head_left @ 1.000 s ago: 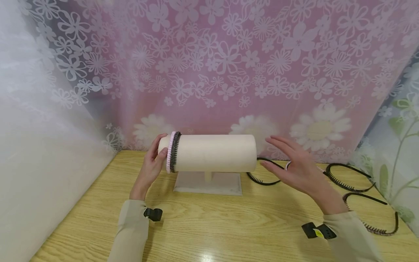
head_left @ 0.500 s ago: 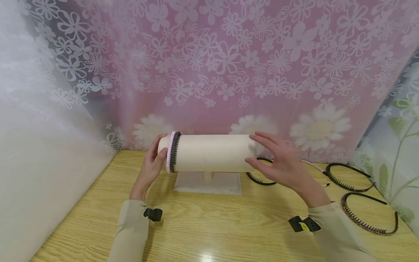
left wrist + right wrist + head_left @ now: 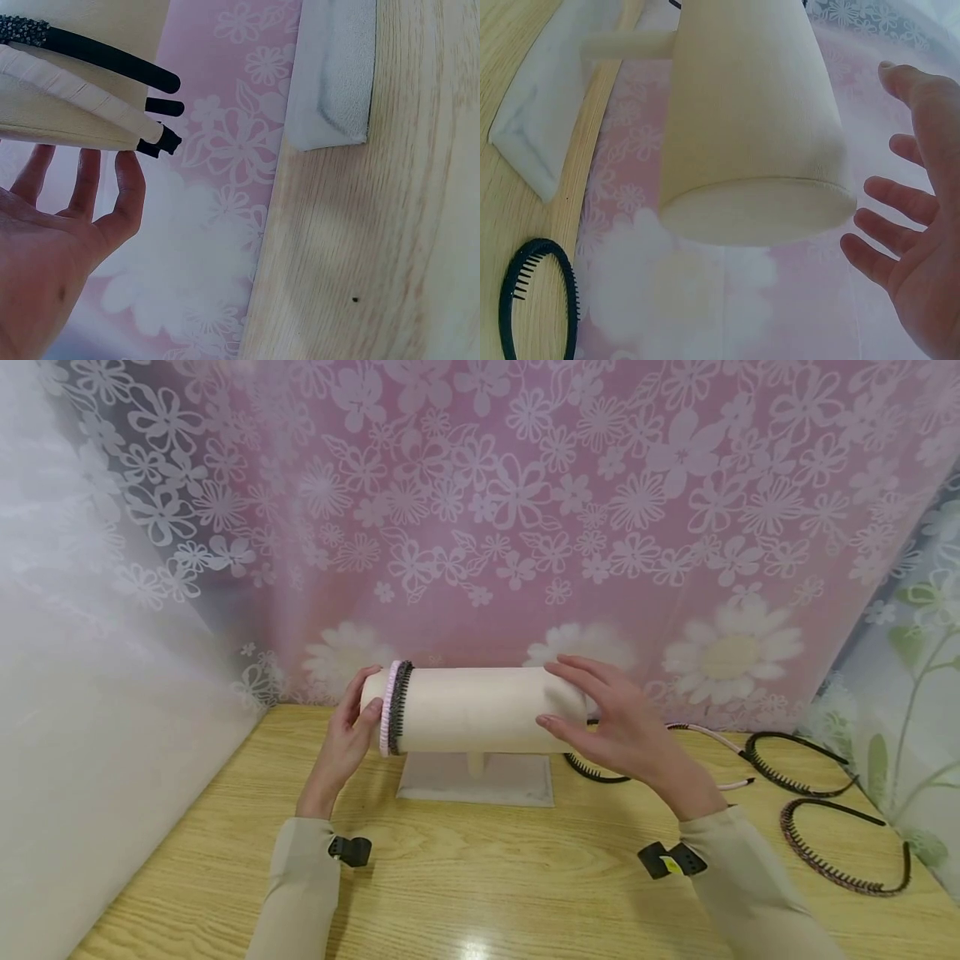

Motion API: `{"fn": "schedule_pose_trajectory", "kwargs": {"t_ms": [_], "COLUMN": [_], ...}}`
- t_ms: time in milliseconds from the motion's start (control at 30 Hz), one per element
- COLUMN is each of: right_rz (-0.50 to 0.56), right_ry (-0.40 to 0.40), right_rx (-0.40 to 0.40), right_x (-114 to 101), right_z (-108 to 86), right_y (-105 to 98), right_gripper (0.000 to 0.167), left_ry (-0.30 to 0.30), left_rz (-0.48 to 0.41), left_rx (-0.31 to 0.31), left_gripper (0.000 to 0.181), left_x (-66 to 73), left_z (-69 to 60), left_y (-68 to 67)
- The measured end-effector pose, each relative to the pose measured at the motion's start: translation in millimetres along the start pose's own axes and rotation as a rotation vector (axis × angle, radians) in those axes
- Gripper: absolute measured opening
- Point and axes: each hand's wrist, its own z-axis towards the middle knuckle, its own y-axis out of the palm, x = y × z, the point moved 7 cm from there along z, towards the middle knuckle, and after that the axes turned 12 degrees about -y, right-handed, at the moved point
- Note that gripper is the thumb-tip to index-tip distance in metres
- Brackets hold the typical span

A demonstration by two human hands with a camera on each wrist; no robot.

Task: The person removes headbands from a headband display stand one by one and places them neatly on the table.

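Between the two hands, above the yellow wood-grain table, lies the cream, fabric-covered cylindrical roll. Its long axis runs left to right, level, across the general line of the forearms; this axis is judged to be the governing relation. A short cream post joins the roll's underside to the grey-white rectangular base, which rests on the table.

Left hand: grasping the roll at its left end, thumb in front, fingers behind. The pale pink ribbed headband and the dark, glitter-covered toothed headband sit around the roll, side by side, just inboard of this hand. Their arcs stand crosswise to the axis. The left hand is the nearer to both.

Right hand: unclenched, holding nothing, at the opposite end. Contact cannot be confirmed; the right wrist view shows the fingertips just beside the roll's end. A bare span of roll separates this hand from the dark headband. The black toothed headband lies on the table near this end.
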Motion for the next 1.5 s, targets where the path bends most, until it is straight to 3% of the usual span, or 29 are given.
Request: {"fn": "schedule_pose_trajectory", "kwargs": {"t_ms": [400,733,1500], "right_rz": [-0.021,0.026,0.097], "right_ry": [0.006,-0.004,0.092], "right_rx": [-0.019,-0.021,-0.201], "right_x": [-2.7,-5.0,-9.6], "right_z": [15.9,29.2,59.7], "right_y": [8.8,20.1,64.2], "right_gripper": [0.064,0.063,0.069], "left_ry": [0.013,0.014,-0.005], "left_rz": [0.000,-0.001,-0.007], "left_rx": [0.004,0.003,0.007], "left_gripper": [0.049,0.049,0.050], "left_x": [0.3,0.5,0.4], "left_z": [0.9,2.7,-0.9], "left_y": [-0.3,-0.3,0.2]}}
